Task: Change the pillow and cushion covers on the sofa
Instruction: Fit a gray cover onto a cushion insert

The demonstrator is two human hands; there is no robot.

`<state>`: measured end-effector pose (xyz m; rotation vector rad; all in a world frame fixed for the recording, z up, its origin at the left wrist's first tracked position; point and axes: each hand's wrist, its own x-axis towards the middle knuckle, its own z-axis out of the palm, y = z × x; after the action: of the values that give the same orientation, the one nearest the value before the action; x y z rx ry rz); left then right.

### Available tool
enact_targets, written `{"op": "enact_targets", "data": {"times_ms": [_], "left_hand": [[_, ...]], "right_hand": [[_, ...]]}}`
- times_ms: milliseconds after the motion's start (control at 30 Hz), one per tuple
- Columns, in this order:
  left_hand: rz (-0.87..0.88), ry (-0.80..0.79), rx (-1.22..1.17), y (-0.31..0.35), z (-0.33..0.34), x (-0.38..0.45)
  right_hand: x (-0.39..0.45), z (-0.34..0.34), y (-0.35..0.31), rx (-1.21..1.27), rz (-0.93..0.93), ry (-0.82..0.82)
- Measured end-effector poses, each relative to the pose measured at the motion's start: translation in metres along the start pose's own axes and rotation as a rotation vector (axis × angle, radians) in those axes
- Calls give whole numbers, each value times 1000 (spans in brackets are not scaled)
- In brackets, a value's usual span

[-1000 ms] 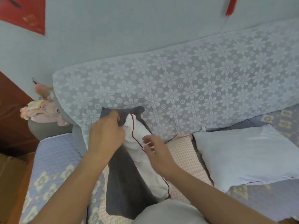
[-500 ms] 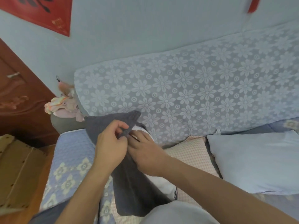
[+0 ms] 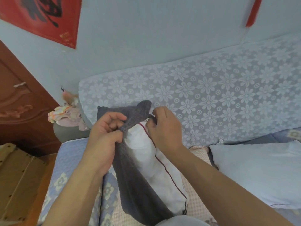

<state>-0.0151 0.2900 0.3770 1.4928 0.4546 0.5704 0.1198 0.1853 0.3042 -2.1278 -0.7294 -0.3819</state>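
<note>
A white pillow (image 3: 156, 167) with dark red piping stands on end on the sofa seat, half wrapped in a dark grey knitted cover (image 3: 136, 190). My left hand (image 3: 105, 134) grips the cover's upper left edge, bunching the fabric. On the pillow's right side, my right hand (image 3: 164, 126) pinches the cover's upper edge by the top corner. A second pillow (image 3: 260, 173), pale blue-white, lies flat on the seat to the right. Under the upright pillow lies a pink checked cushion (image 3: 197, 207).
The sofa back (image 3: 211, 101) wears a white floral lace cover. The seat (image 3: 71, 160) has a blue quilted floral cover. A bundle of pink cloth (image 3: 66, 115) sits on the left armrest. A cardboard box (image 3: 17, 181) stands on the floor left, near a brown wooden door (image 3: 19, 101).
My right hand has moved from the middle of the opening to the pillow's right side. The grey cover's top edge is now spread wider over the pillow's top.
</note>
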Motion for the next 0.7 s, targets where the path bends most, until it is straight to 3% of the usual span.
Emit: {"op": "enact_targets", "data": {"times_ms": [67,133,200,300,433,533,700], "left_hand": [[60,36,48,4,-2,-3],[131,103,154,-4,-1,-4],[171,107,343,-21,6,2],[79,45,546,-59,21,17],[114,109,592,-82,30,31],[213,106,644,-75,35,31],[289,-35,789,-64,43,23]], "right_hand": [[7,-10,8,-100,44,-36],[2,-24,7,26,94,-69],[-3,-37,-11,138,-16,-24],[9,-35,-23,208,-30,-44],[21,-24,27,59,181,-212],[6,-19,56,124,258,-422],[1,8,40,374,396,-230]]}}
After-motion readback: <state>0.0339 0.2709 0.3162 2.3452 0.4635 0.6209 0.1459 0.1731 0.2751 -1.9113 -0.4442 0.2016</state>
